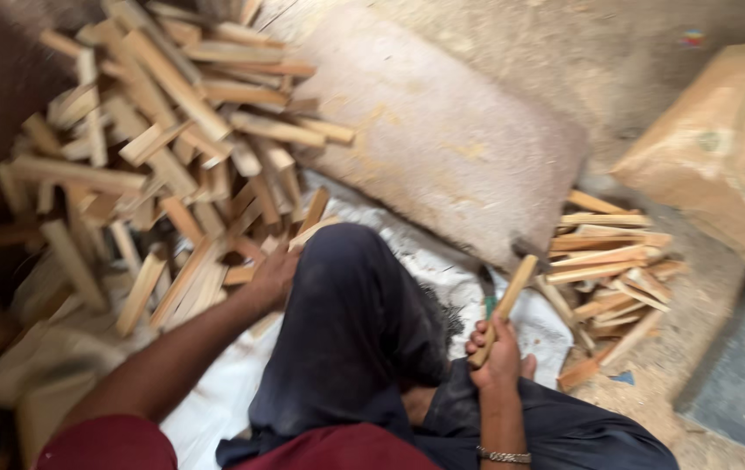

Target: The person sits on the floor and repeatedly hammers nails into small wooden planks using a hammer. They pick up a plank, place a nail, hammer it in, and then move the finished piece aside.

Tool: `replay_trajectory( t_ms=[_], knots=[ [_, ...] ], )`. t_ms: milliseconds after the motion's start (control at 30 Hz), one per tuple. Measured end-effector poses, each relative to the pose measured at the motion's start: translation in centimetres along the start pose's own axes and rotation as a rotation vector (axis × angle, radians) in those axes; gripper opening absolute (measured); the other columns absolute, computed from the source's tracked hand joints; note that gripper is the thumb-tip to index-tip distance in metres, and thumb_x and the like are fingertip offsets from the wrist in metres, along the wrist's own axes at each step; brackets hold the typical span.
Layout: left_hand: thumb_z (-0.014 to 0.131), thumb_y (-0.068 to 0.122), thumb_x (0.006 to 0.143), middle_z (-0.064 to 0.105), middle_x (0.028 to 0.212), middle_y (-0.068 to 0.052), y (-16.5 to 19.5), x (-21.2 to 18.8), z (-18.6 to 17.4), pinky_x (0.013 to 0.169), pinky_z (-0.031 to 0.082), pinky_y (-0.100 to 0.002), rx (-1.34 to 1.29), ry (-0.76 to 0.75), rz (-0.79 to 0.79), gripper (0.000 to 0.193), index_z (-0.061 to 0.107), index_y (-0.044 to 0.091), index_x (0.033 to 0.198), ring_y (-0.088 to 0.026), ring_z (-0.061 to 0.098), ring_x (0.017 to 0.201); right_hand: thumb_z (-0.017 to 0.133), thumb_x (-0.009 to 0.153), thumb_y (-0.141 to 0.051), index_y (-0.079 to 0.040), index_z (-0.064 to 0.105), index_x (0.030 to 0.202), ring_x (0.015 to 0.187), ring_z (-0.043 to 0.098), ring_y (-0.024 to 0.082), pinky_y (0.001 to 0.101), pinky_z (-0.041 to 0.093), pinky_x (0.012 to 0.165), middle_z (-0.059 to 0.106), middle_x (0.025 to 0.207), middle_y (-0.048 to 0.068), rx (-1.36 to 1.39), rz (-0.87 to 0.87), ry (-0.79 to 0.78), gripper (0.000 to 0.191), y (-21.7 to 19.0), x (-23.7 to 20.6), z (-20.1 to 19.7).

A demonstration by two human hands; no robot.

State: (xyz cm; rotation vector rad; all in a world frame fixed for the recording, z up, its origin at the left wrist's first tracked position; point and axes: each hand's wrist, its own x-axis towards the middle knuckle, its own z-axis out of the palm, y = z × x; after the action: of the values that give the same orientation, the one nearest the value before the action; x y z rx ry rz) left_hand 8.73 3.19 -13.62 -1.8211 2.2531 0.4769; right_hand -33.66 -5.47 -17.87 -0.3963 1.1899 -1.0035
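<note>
Head view. My right hand (pixel 501 352) was closed around the lower end of a wooden stick (pixel 504 306), which stood tilted up and to the right in front of my knee; the grip was a full fist, with the thumb side uppermost. A dark tool with a green handle (pixel 488 294) showed just behind the stick, but I could not tell whether my grip also held it. My left hand (pixel 272 277) reached to the near edge of the large pile of cut wood pieces (pixel 163 157); the fingers lay against the sticks, and the blur hid whether that grip had closed on any. My dark-trousered leg (pixel 350 322) lay between the two hands, over a white sack (pixel 442 261) spread on the floor. A smaller stack of sticks (pixel 607 261) lay to the right, beside a worn slab (pixel 442 130).
</note>
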Motion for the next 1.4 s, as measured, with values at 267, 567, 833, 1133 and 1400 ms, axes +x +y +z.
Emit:
replay_trajectory(
  t_ms=[267,567,833,1133,1400],
  knots=[
    [0.072,0.019,0.081,0.062,0.112,-0.007,-4.0,-7.1,-3.3,0.106,0.039,-0.042,-0.020,0.086,-0.195,0.038,0.058,0.015,0.116,-0.027,0.054,0.116,0.054,0.107,-0.028,-0.016,0.046,0.120,0.062,0.048,0.012,0.0278,0.043,0.053,0.053,0.085,0.004,-0.002,0.060,-0.010,0.019,-1.1,-2.3,-0.3],
    [0.072,0.011,0.080,0.062,0.120,-0.003,-7.1,-12.1,-4.6,0.110,0.038,-0.045,-0.210,0.151,-0.331,0.049,0.058,0.020,0.126,-0.024,0.056,0.118,0.055,0.109,-0.029,-0.016,0.053,0.125,0.064,0.047,0.010,0.0265,0.043,0.056,0.052,0.086,0.003,0.014,0.068,-0.019,0.021,-0.8,-3.3,-0.8],
    [0.071,0.022,0.092,0.059,0.119,-0.014,-6.9,-13.9,-6.1,0.103,0.055,-0.041,-0.836,0.185,-0.577,0.065,0.043,0.016,0.150,-0.025,0.063,0.109,0.055,0.110,-0.029,-0.016,0.050,0.127,0.065,0.047,0.010,0.0258,0.043,0.057,0.051,0.089,0.003,0.027,0.057,-0.058,0.021,-0.8,-4.0,-1.1],
    [0.062,0.018,0.108,0.064,0.132,-0.013,-7.0,-9.2,-8.9,0.101,0.052,-0.034,-1.202,0.820,-0.480,0.048,0.046,0.002,0.150,-0.016,0.061,0.120,0.053,0.109,-0.028,-0.017,0.047,0.126,0.064,0.046,0.009,0.0254,0.043,0.055,0.051,0.087,0.003,0.039,0.078,-0.029,0.021,-1.8,-4.2,0.9],
    [0.071,0.026,0.099,0.066,0.095,-0.021,4.6,6.9,-14.2,0.070,0.053,-0.045,-0.894,0.771,-0.286,0.059,0.032,0.000,0.133,-0.036,0.067,0.081,0.054,0.104,-0.029,-0.017,0.051,0.137,0.061,0.049,0.012,0.0279,0.044,0.049,0.054,0.083,0.003,0.033,0.079,0.000,0.035,-1.7,-4.6,1.7]
  ],
)
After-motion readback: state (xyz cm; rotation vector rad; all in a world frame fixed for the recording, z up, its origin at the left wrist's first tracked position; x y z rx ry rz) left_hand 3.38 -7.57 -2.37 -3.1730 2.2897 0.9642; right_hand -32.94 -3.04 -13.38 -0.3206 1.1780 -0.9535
